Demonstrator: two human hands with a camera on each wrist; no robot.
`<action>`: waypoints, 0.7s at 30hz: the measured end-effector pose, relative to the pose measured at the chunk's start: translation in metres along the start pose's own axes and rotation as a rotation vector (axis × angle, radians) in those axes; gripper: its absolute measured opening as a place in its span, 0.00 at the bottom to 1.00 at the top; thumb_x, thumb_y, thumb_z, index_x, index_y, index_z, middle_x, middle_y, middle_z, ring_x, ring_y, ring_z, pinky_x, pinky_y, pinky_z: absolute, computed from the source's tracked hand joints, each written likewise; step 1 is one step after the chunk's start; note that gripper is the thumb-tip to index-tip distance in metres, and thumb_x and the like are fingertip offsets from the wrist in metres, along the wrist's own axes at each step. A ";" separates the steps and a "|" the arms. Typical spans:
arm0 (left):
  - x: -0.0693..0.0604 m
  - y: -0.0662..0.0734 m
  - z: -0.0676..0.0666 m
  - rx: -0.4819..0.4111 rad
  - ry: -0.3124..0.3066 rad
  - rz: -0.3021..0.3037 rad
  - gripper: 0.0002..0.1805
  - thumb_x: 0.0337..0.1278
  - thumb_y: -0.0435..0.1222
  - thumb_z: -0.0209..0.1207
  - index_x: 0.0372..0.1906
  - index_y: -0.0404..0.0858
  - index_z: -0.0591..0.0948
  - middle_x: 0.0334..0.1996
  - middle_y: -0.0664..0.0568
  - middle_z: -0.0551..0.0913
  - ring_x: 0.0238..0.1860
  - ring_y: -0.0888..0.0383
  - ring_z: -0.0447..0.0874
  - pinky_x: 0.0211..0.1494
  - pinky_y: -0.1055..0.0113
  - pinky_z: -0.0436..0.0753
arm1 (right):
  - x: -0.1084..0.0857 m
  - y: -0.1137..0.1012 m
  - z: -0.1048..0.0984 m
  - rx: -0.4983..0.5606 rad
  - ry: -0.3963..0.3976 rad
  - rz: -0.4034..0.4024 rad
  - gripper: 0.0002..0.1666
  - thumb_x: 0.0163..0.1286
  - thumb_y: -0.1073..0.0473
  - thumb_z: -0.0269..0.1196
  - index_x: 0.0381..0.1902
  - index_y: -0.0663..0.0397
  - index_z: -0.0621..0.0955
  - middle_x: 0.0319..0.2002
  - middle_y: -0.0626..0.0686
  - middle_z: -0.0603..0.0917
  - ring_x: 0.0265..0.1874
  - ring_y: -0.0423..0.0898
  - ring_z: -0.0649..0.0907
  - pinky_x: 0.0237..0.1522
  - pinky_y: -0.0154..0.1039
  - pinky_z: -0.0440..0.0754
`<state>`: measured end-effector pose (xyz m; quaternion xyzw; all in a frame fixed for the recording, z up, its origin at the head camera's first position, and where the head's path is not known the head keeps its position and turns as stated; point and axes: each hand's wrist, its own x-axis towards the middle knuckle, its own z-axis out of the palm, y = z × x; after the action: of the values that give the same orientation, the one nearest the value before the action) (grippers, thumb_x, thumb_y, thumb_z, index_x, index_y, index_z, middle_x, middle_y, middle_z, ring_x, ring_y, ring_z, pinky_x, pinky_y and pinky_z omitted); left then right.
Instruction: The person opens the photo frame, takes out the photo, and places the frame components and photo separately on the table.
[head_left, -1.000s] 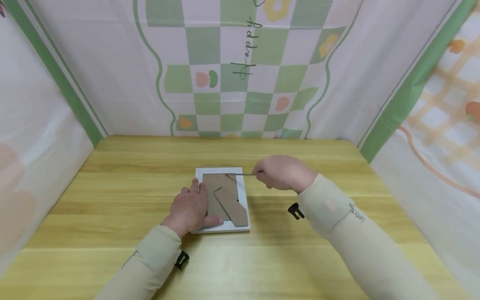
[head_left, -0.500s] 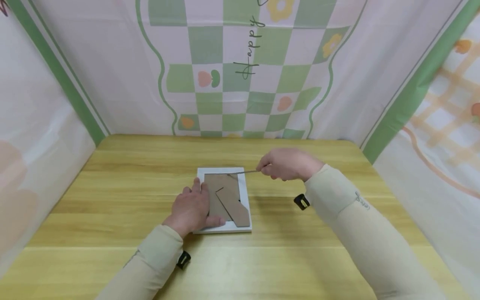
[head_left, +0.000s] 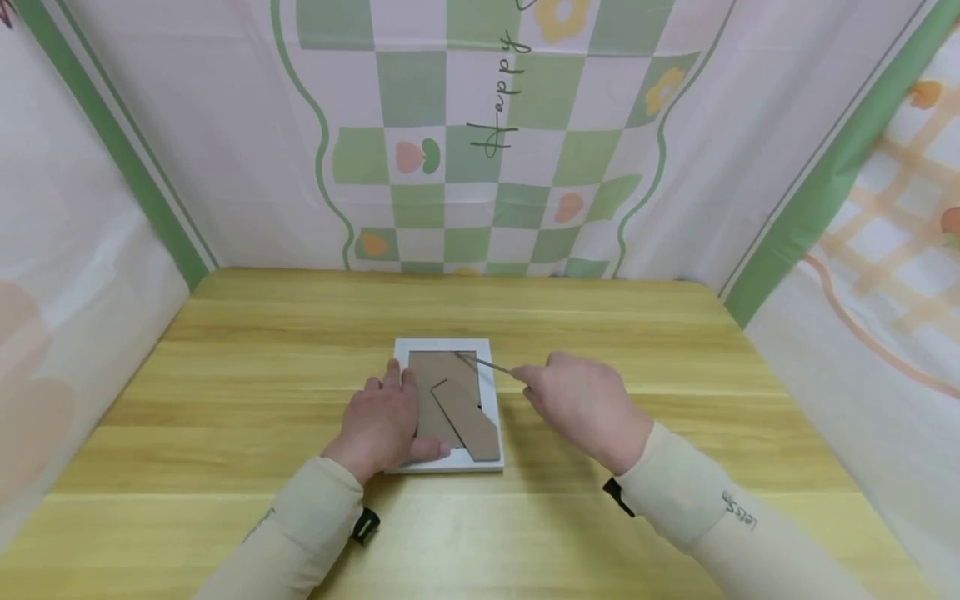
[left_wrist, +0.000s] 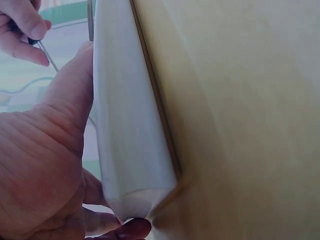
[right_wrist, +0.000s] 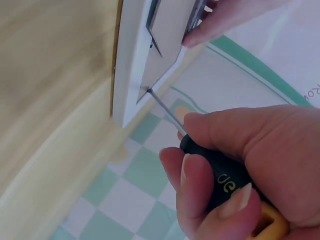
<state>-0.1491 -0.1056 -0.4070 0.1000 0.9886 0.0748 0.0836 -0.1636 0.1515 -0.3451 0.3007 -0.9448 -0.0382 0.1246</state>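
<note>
A white picture frame (head_left: 489, 392) lies face down on the table, its brown backing board (head_left: 442, 365) and stand flap (head_left: 472, 423) on top. My left hand (head_left: 381, 421) rests spread on the frame's left side, thumb on the lower edge; in the left wrist view its fingers reach the corner of the white frame (left_wrist: 131, 115). My right hand (head_left: 585, 404) grips a screwdriver with a dark and yellow handle (right_wrist: 225, 172). The metal shaft (right_wrist: 167, 111) slants to the backing's upper right corner, where its tip touches near the inner edge.
The wooden table (head_left: 262, 333) extends around the frame on all sides. Behind it hangs a green and white checked curtain (head_left: 468, 200) with lettering, and printed cloths stand at the left and right. A black strap end (head_left: 366, 527) hangs at the left wrist.
My right hand has moved down and tilted, so the screwdriver now slopes up to the left rather than lying nearly level. The left hand has stayed on the frame.
</note>
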 end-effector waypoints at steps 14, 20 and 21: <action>-0.003 0.001 0.002 -0.013 0.011 0.013 0.68 0.49 0.72 0.66 0.79 0.25 0.60 0.79 0.26 0.55 0.66 0.32 0.73 0.65 0.45 0.78 | 0.003 -0.001 -0.003 -0.110 0.230 -0.062 0.21 0.54 0.80 0.52 0.18 0.47 0.69 0.14 0.45 0.56 0.13 0.40 0.58 0.11 0.36 0.56; -0.003 0.001 0.002 -0.007 0.020 0.015 0.68 0.48 0.72 0.67 0.78 0.24 0.60 0.79 0.25 0.56 0.63 0.33 0.74 0.63 0.46 0.79 | 0.016 0.004 -0.016 -0.113 0.145 -0.074 0.24 0.62 0.76 0.56 0.16 0.44 0.66 0.14 0.43 0.54 0.14 0.38 0.57 0.12 0.35 0.55; -0.003 0.001 0.002 -0.007 0.020 0.015 0.68 0.48 0.72 0.67 0.78 0.24 0.60 0.79 0.25 0.56 0.63 0.33 0.74 0.63 0.46 0.79 | 0.018 0.005 -0.019 -0.116 0.140 -0.082 0.26 0.63 0.76 0.57 0.15 0.44 0.64 0.14 0.42 0.52 0.15 0.38 0.56 0.12 0.35 0.55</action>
<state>-0.1456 -0.1052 -0.4087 0.1065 0.9884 0.0798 0.0734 -0.1757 0.1448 -0.3221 0.3334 -0.9168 -0.0766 0.2060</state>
